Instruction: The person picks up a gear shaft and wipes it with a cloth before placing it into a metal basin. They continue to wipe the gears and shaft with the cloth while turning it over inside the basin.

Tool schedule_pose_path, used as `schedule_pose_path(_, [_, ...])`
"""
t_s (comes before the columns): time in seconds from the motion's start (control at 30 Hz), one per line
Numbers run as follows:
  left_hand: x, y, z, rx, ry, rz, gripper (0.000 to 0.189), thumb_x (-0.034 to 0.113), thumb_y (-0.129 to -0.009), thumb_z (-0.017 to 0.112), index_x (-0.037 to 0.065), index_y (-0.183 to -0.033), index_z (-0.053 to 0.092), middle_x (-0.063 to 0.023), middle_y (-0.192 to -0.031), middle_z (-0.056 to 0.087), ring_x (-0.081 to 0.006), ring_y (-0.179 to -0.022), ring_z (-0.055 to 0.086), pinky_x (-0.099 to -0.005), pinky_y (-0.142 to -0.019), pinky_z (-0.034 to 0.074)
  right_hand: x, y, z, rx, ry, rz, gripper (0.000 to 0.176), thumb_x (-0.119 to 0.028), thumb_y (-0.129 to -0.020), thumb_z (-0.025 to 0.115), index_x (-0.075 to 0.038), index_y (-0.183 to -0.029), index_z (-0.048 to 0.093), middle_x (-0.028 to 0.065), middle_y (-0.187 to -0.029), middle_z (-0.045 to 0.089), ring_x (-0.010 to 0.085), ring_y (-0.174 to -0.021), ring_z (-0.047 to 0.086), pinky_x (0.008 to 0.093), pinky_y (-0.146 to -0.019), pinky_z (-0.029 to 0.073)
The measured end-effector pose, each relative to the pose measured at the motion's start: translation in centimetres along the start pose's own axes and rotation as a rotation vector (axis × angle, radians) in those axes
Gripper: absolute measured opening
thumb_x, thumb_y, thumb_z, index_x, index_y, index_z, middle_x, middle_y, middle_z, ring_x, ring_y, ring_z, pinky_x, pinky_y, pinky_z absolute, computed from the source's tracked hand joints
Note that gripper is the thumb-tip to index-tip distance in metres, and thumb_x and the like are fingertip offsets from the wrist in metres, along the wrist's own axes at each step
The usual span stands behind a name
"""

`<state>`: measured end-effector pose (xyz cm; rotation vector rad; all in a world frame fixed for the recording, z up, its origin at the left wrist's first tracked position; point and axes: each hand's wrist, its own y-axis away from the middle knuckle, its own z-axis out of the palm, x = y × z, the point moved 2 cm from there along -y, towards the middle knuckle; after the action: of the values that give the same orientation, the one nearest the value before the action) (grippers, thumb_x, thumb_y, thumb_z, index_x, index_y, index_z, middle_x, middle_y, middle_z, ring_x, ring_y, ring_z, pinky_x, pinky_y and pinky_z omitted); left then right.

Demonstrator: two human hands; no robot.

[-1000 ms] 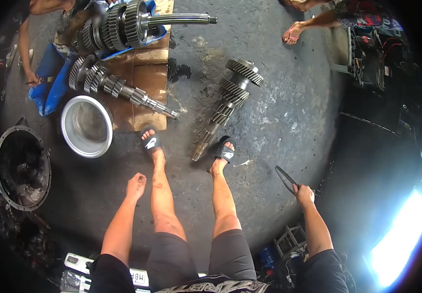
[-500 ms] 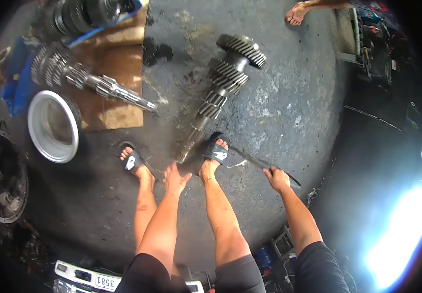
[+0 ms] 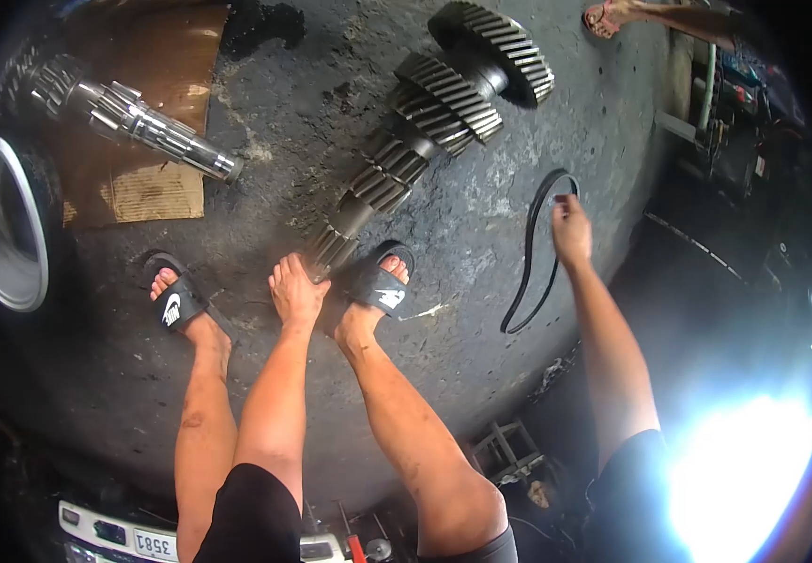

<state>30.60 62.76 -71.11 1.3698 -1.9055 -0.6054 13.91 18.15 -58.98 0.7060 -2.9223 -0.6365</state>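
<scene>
A worn gray concrete floor (image 3: pixel 603 122), blotched by a dark stain (image 3: pixel 265 28), spreads through a dim workshop, with brown cardboard (image 3: pixel 157 192) laid at left. White glare (image 3: pixel 744 479) floods the lower right, against a dark surface (image 3: pixel 669 310) that may be wall or floor. A white vehicle front (image 3: pixel 87 521) and a metal stand (image 3: pixel 509 455) line the near edge.

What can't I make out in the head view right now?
All in the head view:
- Gear shaft: its near tip is partly covered by the left hand; grip unclear.
- Right hand: blurred fingertips; contact with the black belt unclear.
- Second shaft: far end lost in blur and the dark left border.
- Other person's leg: body cut off by the top edge.
- White glare: hides whatever is behind it.
</scene>
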Motion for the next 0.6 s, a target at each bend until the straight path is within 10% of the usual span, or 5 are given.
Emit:
schedule_pose_path(0.13, [0.2, -0.9, -0.3, 0.003, -0.014, 0.055, 0.069, 0.027, -0.065, 0.089, 0.005, -0.120, 0.054, -0.0138, -0.116, 0.062, -0.0312, -0.114, 0.056, -0.0439, -0.097, 0.044, -4.6, 5.2, 9.4, -0.260, -0.503, 0.076, 0.030, -0.031, -0.100, 0.057, -0.005, -0.110, 0.066, 0.0069, -0.100, 0.072, 0.0171, -0.085, 0.067, 0.0384, -0.079, 0.053])
schedule_pose_path(0.4, [0.7, -0.3, -1.9, -0.015, 0.007, 0.026, 0.066, 0.025, -0.061, 0.091, 0.004, -0.114, 0.057, -0.0139, -0.112, 0.065, -0.0310, -0.112, 0.058, -0.0448, -0.097, 0.044, -18.5, 11.2, 21.1, -0.563, -1.556, 0.876, 0.077, -0.063, -0.101, 0.024, -0.004, -0.148, 0.040, 0.0184, -0.151, 0.043, 0.0345, -0.127, 0.051, 0.0452, -0.107, 0.041])
schedule_pose_path(0.6, [2.0, 2.0, -3.6, -0.096, 0.028, 0.000, 0.070, 0.026, -0.062, 0.087, 0.001, -0.119, 0.055, -0.0151, -0.118, 0.063, -0.0317, -0.115, 0.056, -0.0446, -0.101, 0.042, -24.6, 12.5, 22.1, -0.492, -2.096, 0.932, 0.067, -0.052, -0.105, 0.020, 0.002, -0.123, 0.056, 0.0195, -0.099, 0.070, 0.0347, -0.090, 0.068, 0.0456, -0.088, 0.055])
